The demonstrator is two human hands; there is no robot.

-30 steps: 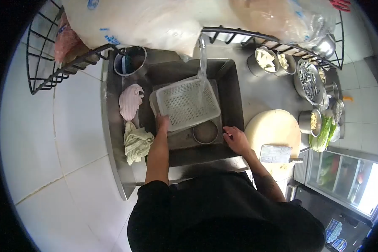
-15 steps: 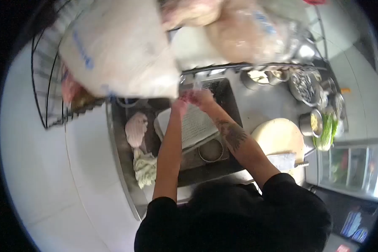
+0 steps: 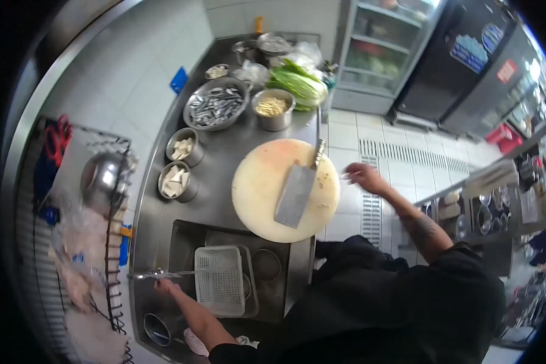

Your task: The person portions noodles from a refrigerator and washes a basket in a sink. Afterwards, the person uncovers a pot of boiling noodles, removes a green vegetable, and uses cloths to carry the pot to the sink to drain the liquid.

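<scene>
My left hand [image 3: 163, 285] is at the tap [image 3: 155, 275] on the sink's left side, its fingers closed around the tap's handle. A thin stream runs from the tap toward a white perforated basket [image 3: 219, 282] in the sink. Out past the right edge of the round chopping board [image 3: 258, 176], my right hand [image 3: 367, 177] hangs over the floor with fingers apart. A faint whitish blur shows at its fingertips; I cannot tell what it is. A cleaver [image 3: 296, 195] lies flat on the board.
Steel pots of white pieces [image 3: 176, 181], a colander of small silvery fish [image 3: 217, 106], a pot of yellowish strips [image 3: 273, 108] and a leafy cabbage [image 3: 300, 85] stand on the counter. A wire rack [image 3: 112, 267] holds bagged meat at left. Fridges [image 3: 382, 51] stand beyond.
My hands were together under the tap over the sink. They have parted: the left is at the tap, the right has swung out past the board. My view has turned right.
</scene>
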